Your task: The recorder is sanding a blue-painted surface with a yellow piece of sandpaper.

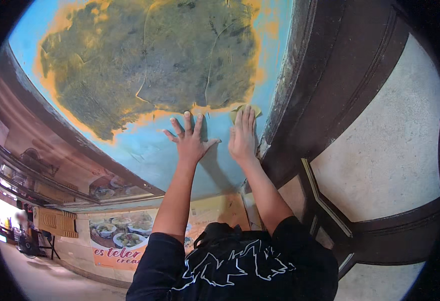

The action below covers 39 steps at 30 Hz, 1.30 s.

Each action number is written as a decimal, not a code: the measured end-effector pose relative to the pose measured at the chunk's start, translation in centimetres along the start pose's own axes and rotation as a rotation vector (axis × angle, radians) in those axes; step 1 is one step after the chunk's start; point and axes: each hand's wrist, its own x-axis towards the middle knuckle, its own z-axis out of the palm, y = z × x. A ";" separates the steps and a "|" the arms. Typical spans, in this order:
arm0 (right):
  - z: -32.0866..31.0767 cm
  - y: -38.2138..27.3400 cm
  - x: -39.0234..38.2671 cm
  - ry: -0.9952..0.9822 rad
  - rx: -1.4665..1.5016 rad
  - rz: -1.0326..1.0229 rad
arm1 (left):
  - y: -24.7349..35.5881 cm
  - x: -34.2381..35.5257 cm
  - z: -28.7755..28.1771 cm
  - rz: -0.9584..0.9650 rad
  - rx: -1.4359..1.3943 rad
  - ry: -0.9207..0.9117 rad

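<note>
My left hand rests on a pale blue painted wall, fingers spread wide, just below a large rough dark olive-grey patch rimmed with orange. To its right, my right hand presses a small olive-yellow sheet, probably abrasive paper, against the blue paint, fingers straight and held together over it. The sheet lies beside the patch's lower right edge, close to a dark brown wooden frame with chipped edges.
A banner with pictures of bowls hangs low on the wall behind my body. At far left are stacked tan chairs, a black fan and a bright opening. Brown beams and pale panels are on the right.
</note>
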 end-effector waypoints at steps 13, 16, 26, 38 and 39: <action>-0.2 -0.8 -0.1 0.027 0.117 -0.004 | 0.3 0.0 -0.1 -0.001 -0.003 -0.019; -0.3 0.9 -1.1 0.055 0.068 0.017 | 0.5 0.2 -0.1 -0.001 -0.034 0.012; 0.3 -1.8 0.5 0.012 0.132 -0.001 | 0.1 -0.1 0.5 0.010 0.012 0.002; 1.3 -0.9 -1.8 -0.095 0.026 -0.061 | 0.5 0.0 0.3 0.009 0.012 -0.011; 0.8 -1.3 -1.0 -0.098 0.030 -0.062 | 0.2 -0.1 0.4 0.011 0.029 -0.006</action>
